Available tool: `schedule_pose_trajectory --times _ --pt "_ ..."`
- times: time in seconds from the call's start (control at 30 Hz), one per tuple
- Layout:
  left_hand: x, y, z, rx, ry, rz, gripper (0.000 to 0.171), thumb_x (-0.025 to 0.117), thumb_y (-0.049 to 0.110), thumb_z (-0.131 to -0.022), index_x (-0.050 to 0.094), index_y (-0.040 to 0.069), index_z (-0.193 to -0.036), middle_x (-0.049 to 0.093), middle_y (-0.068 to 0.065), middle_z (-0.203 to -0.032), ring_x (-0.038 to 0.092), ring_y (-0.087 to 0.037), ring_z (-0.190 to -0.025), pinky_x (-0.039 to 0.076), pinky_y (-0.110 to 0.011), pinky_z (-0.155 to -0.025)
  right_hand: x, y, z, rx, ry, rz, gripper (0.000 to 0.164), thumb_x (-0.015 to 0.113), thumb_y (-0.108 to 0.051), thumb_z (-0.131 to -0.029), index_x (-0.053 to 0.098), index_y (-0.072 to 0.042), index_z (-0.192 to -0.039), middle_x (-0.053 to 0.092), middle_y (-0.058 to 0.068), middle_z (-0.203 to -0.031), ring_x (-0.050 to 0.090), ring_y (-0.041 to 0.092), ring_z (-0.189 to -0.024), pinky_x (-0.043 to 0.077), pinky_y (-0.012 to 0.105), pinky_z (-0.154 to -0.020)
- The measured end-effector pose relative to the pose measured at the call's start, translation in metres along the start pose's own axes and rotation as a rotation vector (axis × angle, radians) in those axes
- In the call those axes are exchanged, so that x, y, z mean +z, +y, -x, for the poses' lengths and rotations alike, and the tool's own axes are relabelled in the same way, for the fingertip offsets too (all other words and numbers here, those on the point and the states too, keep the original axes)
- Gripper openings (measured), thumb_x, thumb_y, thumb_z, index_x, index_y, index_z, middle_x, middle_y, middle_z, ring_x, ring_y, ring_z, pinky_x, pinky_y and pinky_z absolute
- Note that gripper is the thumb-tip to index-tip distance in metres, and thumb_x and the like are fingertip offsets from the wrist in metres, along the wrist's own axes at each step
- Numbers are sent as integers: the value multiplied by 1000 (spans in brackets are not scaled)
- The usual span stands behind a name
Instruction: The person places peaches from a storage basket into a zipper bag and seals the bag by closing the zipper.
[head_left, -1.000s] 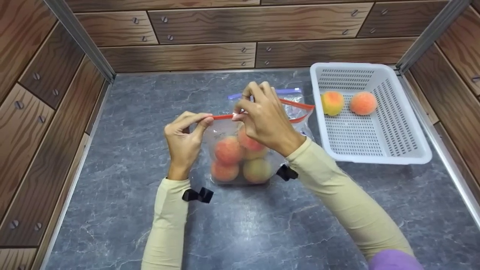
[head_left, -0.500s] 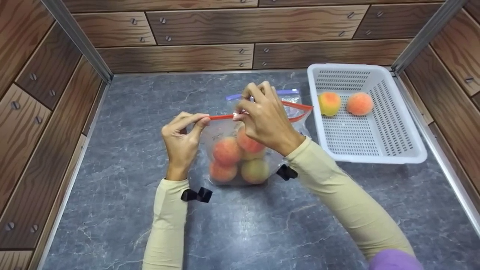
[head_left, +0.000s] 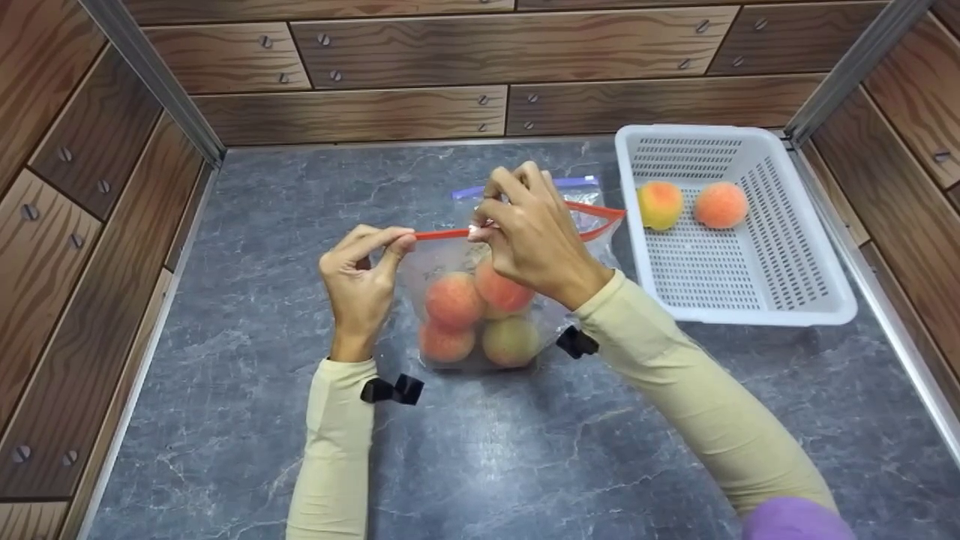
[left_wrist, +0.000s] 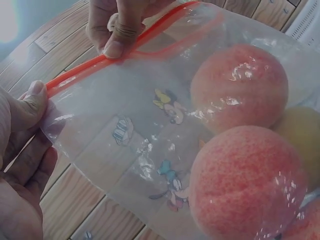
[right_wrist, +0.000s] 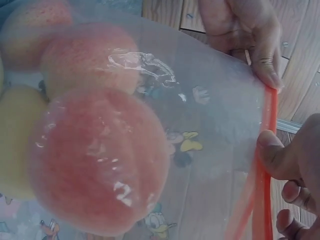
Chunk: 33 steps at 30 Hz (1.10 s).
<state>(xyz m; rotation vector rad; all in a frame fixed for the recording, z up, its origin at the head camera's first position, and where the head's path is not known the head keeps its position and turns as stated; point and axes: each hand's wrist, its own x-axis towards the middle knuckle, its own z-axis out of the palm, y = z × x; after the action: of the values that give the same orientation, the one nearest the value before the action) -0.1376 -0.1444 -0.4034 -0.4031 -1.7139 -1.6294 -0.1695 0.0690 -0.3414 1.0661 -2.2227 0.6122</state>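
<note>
A clear zip bag (head_left: 420, 281) with an orange-red zip strip stands on the table with several peaches (head_left: 454, 300) inside. Cartoon figures are printed on its film. At the bag's top left corner, my left hand (head_left: 356, 281) pinches the end of the strip between thumb and finger. Farther right along the same strip, my right hand (head_left: 540, 240) pinches it too, its thumb (right_wrist: 272, 150) pressed on the near side in the right wrist view. Between the two hands the strip runs straight and closed-looking. Right of my right hand, its two edges gape apart in a loop.
A white perforated basket (head_left: 825, 300) stands at the back right with two peaches (head_left: 721, 205) in it. Behind the filled bag lies another clear bag with a purple zip strip (head_left: 581, 182). Wood-patterned walls (head_left: 397, 49) enclose the table's back and sides.
The stretch of strip between my hands has grown a little: my right hand has slid slightly right, my left slightly left. Both keep their pinch on the bag. The view has shifted slightly.
</note>
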Motion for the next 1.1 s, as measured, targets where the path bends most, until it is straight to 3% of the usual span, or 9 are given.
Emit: schedule_pose_trajectory --times 0.23,0.43,1.1 --pt "-2 -1 0 1 1 26 10 79 -11 -79 79 -4 -87 69 -10 -73 63 -13 -68 48 -18 -58 1 3 2 9 -8 -7 10 78 -14 -83 72 -7 -79 53 8 -89 46 30 -86 38 43 -74" --pt "-3 -2 0 1 4 9 10 80 -10 -80 79 -3 -86 69 -9 -72 60 -11 -66 43 -16 -55 0 5 3 16 -15 -3 4 77 -6 -78 72 -7 -78 53 7 -89 46 30 -86 39 43 -74" --pt "-13 -7 1 -11 35 20 9 79 -11 -80 79 -4 -86 69 -12 -71 62 -11 -66 46 -17 -57 -12 21 18 70 -36 11 9 80 -13 -81 73 -7 -78 53 7 -86 45 31 -86 38 42 -74"
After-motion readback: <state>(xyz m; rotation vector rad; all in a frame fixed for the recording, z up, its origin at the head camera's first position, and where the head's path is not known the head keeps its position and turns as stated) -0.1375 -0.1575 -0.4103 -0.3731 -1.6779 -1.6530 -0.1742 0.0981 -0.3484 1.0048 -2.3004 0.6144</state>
